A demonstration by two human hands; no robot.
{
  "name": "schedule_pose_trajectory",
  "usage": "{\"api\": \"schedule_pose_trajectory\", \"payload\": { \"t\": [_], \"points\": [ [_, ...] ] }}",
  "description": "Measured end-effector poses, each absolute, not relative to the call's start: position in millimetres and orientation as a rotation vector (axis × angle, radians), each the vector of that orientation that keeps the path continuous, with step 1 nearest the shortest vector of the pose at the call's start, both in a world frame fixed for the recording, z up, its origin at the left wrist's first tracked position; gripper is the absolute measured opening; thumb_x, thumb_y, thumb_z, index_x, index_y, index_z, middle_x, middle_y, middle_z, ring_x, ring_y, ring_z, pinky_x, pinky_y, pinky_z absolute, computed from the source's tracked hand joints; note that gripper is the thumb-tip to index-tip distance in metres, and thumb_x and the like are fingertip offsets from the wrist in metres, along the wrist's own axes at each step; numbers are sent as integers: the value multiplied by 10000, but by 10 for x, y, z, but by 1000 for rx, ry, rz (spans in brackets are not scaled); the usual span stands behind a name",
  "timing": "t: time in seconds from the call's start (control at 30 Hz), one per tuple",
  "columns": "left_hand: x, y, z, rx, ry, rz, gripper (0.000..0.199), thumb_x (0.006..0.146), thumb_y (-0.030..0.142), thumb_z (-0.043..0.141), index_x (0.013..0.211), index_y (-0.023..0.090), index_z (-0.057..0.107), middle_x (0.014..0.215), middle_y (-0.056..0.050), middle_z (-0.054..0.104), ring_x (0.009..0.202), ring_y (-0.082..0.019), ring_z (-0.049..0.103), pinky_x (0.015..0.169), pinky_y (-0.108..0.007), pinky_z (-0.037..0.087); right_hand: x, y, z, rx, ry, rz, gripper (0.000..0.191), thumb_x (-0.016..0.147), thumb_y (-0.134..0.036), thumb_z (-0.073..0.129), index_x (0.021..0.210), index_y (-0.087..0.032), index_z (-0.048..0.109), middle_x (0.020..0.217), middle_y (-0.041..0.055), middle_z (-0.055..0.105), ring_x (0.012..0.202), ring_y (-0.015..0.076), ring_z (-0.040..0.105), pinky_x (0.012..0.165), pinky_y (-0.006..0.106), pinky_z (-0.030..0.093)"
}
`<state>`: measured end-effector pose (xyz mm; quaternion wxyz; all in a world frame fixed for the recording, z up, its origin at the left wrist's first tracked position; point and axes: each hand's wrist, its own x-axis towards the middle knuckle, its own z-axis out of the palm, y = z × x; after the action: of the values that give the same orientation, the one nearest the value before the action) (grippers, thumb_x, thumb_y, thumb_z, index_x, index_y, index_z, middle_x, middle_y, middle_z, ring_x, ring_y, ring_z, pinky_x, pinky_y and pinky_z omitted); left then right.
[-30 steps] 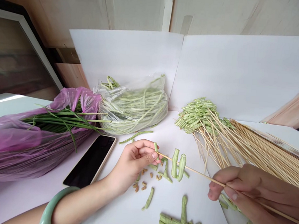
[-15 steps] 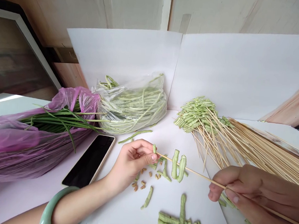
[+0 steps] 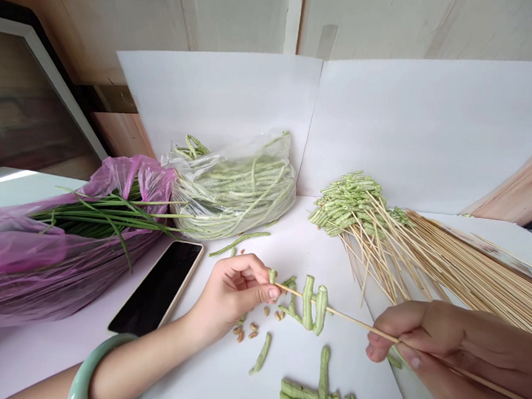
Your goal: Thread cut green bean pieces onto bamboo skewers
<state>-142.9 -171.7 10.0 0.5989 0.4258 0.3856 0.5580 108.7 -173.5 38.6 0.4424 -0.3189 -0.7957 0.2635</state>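
Note:
A thin wooden skewer (image 3: pixel 351 319) slants across the middle of the view, held by my right hand (image 3: pixel 444 345), whose thumb and fingers are closed on it. Two cut pieces of green bean (image 3: pixel 308 302) are threaded on the skewer, standing crosswise to it. At the skewer's left end, my left hand (image 3: pixel 239 287) pinches another bean piece, of which only the top shows above the thumb. The skewer's tip meets this piece; whether it has gone in is hidden. Below lie loose bean pieces (image 3: pixel 323 378) on the white surface, with several small tan beans (image 3: pixel 253 330) near my left hand.
At the back stands a clear bag of long beans (image 3: pixel 234 190). A purple bag (image 3: pixel 114 279) of long green stalks and a phone (image 3: pixel 158 289) lie at the left. Filled skewers (image 3: pixel 349 204) are piled at the back right, beside a bundle of bare skewers (image 3: pixel 483 271).
Both hands and the skewer have shifted very slightly left. The two threaded pieces have swung a little and sit slightly lower in view. Both grips are unchanged.

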Motion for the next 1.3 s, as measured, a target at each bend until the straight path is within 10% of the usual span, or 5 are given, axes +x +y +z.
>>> {"api": "schedule_pose_trajectory", "payload": {
  "t": [0.27, 0.83, 1.3],
  "points": [
    [-1459, -1682, 79, 1005, 905, 1273, 199, 644, 262, 822, 677, 124, 683, 600, -33, 683, 565, -117, 610, 572, -218, 484, 1010, -1651, 396, -761, -1845, 769, 195, 764, -98, 620, 634, -242, 635, 616, 16, 697, 534, 181, 672, 457, 204, 528],
    [-1554, -1627, -5, 1207, 1022, 1392, 56, 648, 168, 798, 690, 165, 762, 700, -51, 740, 658, -151, 668, 639, -225, 530, 923, -1586, 38, -654, -1471, 1320, 165, 841, -201, 647, 682, -224, 614, 673, 16, 701, 599, 186, 677, 556, 309, 580],
    [-1594, -1632, -112, 1397, 1044, 1517, 61, 725, 170, 750, 763, 214, 769, 746, -28, 735, 712, -137, 655, 679, -215, 516, 827, -1536, 44, -815, -1037, 1744, 211, 663, -285, 842, 586, -202, 664, 605, 33, 695, 507, 129, 648, 492, 190, 544]
  ]
}}
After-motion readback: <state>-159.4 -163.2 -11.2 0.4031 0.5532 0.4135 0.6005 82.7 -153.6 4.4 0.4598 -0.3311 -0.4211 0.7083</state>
